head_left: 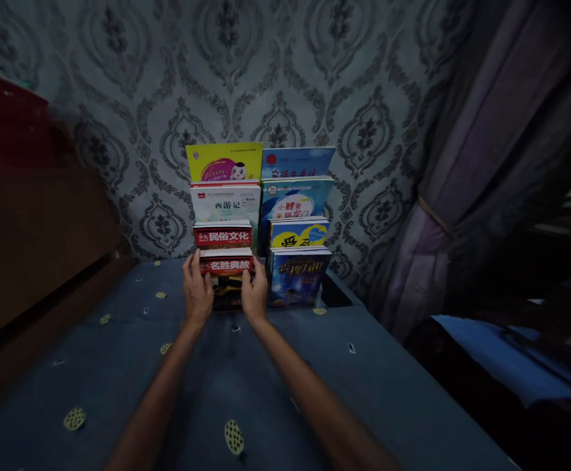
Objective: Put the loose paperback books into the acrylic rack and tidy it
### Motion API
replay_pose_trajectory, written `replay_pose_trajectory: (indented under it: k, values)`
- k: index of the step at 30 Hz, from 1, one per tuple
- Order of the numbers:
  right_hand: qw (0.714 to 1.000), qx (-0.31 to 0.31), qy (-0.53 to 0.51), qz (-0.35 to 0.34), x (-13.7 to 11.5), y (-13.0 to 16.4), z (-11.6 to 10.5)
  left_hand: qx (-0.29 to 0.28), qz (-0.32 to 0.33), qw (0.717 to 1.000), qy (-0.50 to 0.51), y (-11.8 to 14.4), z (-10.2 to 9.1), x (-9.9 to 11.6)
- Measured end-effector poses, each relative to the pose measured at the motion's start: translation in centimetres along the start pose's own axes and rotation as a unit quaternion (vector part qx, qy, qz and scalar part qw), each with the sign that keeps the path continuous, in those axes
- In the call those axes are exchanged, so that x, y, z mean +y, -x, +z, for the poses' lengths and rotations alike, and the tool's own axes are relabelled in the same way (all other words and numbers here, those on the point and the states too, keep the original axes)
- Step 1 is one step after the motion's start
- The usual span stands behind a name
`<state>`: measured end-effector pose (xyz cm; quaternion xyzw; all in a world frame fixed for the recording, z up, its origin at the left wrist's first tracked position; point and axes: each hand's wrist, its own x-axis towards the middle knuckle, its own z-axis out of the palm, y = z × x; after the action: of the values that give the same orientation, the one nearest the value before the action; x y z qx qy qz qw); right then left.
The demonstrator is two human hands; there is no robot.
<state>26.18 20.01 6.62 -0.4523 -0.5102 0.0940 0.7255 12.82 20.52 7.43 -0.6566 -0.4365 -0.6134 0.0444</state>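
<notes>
Your left hand (pixel 197 288) and right hand (pixel 256 290) clasp the front red book (pixel 226 275) by its sides in the tiered rack (pixel 331 294), apparently seated, seven books filed behind and beside it

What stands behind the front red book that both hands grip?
Behind the front red book, held by the left hand and right hand, rise another red book, a white book and a yellow book; their lower parts are covered.

patterned wallpaper (pixel 363 78), purple curtain (pixel 462 196), blue spotted cloth (pixel 118 366)
</notes>
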Motion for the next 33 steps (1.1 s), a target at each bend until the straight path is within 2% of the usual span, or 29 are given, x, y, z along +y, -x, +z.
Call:
replay_pose_trajectory:
  k: [3,6,9,11,13,15,17,19,22,26,33]
  values:
    - [1.000,0.004,0.005,-0.010,-1.0,0.3,-0.2,0.009,0.033,0.998,-0.051,-0.4,-0.6,1.2]
    - [0.999,0.005,0.000,-0.041,-2.8,0.3,-1.4,0.005,0.080,0.995,-0.054,-0.6,-1.0,3.4]
    - [0.997,0.014,0.003,-0.080,-4.4,-0.3,-4.1,-0.057,0.121,0.991,0.014,0.0,-0.4,6.4]
    - [0.994,0.034,0.022,-0.104,-4.5,-1.1,-6.7,-0.119,0.123,0.983,0.068,1.0,1.1,8.3]
    - [0.989,0.067,0.050,-0.118,-3.5,-2.1,-9.6,-0.166,0.107,0.974,0.110,2.3,3.1,9.6]
    - [0.986,0.106,0.078,-0.106,-1.6,-3.0,-12.2,-0.188,0.089,0.968,0.143,3.7,5.4,10.3]
    - [0.985,0.131,0.093,-0.063,0.7,-3.8,-14.2,-0.186,0.057,0.967,0.167,4.9,7.5,10.3]
    - [0.988,0.127,0.091,-0.004,2.9,-4.3,-15.3,-0.172,0.007,0.968,0.182,5.5,9.1,10.1]
    - [0.989,0.116,0.067,0.065,5.0,-4.6,-15.7,-0.162,-0.072,0.963,0.203,5.5,10.5,9.8]
    - [0.990,0.094,0.048,0.094,6.1,-4.8,-15.3,-0.170,-0.142,0.947,0.233,5.0,11.4,9.4]
    - [0.992,0.069,0.057,0.088,6.8,-4.7,-15.0,-0.172,-0.170,0.928,0.282,5.2,12.3,8.8]
